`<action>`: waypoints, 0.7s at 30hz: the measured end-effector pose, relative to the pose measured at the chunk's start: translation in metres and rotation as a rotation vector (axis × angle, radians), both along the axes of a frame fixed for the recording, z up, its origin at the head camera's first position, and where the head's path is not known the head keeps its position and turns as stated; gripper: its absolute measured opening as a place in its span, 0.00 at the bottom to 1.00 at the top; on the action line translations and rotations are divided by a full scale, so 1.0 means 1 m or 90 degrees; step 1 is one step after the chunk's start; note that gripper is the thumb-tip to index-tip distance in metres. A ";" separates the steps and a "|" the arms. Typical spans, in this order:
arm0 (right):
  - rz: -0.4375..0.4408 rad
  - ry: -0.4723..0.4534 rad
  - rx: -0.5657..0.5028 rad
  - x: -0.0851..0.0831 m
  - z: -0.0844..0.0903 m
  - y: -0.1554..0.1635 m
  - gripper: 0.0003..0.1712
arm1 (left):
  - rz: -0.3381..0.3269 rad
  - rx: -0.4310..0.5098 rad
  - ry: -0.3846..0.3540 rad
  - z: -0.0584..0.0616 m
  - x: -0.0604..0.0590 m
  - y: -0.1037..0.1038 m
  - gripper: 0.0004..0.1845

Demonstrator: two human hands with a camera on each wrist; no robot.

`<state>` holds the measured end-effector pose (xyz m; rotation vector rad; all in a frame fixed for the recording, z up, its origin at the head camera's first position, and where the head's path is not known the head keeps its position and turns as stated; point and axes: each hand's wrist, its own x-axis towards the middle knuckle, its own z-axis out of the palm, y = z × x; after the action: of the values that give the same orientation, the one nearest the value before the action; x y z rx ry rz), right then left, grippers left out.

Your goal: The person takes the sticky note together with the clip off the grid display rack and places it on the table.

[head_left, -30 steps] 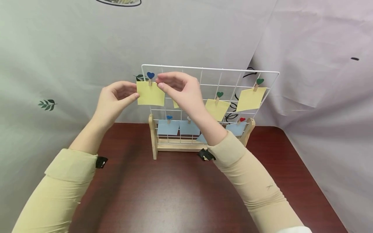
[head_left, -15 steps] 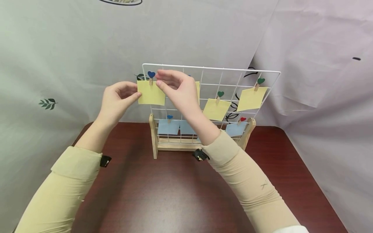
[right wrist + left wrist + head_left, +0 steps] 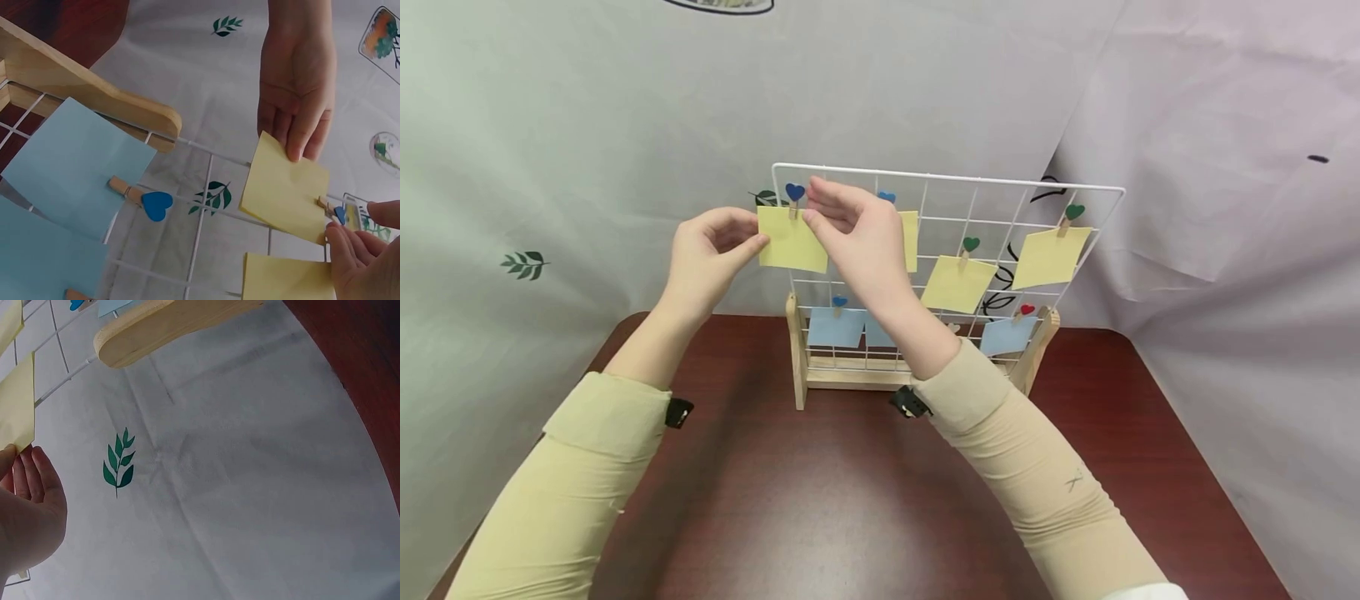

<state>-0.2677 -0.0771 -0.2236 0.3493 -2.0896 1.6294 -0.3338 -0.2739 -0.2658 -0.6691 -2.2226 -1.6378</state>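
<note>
A white wire grid (image 3: 1000,182) stands on a wooden base (image 3: 797,358) at the back of the dark red table (image 3: 820,500). A yellow note (image 3: 790,242) hangs at its top left under a blue heart clip (image 3: 794,192). My left hand (image 3: 756,242) pinches the note's left edge, thumb in front. My right hand (image 3: 811,200) has its thumb and forefinger curled on either side of the clip. In the right wrist view the yellow note (image 3: 284,187), the clip (image 3: 337,214), the left hand (image 3: 300,140) and the right hand (image 3: 356,228) show close up. In the left wrist view the left hand (image 3: 28,487) meets the yellow note (image 3: 15,406).
More yellow notes (image 3: 955,283) (image 3: 1048,257) hang on green heart clips (image 3: 971,244), and another yellow note (image 3: 908,240) hangs behind my right hand. Blue notes (image 3: 835,327) (image 3: 1006,335) line the bottom row. Printed cloth (image 3: 587,167) closes off the back and sides.
My right hand has slid a little left onto the blue heart clip, uncovering the yellow note behind it. The left hand keeps its pinch on the note.
</note>
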 end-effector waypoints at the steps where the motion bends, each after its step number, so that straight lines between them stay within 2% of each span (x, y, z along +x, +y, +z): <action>1: -0.002 -0.003 0.004 0.000 0.000 -0.001 0.23 | 0.000 0.000 0.002 0.000 0.000 0.000 0.09; 10: -0.013 -0.028 0.021 -0.001 0.006 -0.006 0.25 | -0.008 -0.005 0.008 0.001 0.000 0.001 0.10; 17: 0.010 -0.076 0.021 0.000 0.013 -0.010 0.28 | -0.010 -0.006 0.011 0.002 -0.002 0.000 0.10; 21: -0.009 -0.080 0.029 0.001 0.014 -0.013 0.27 | -0.014 -0.005 0.006 0.001 -0.003 -0.001 0.10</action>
<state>-0.2672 -0.0906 -0.2092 0.2522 -2.2196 1.6350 -0.3365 -0.2748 -0.2648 -0.7051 -2.2233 -1.6341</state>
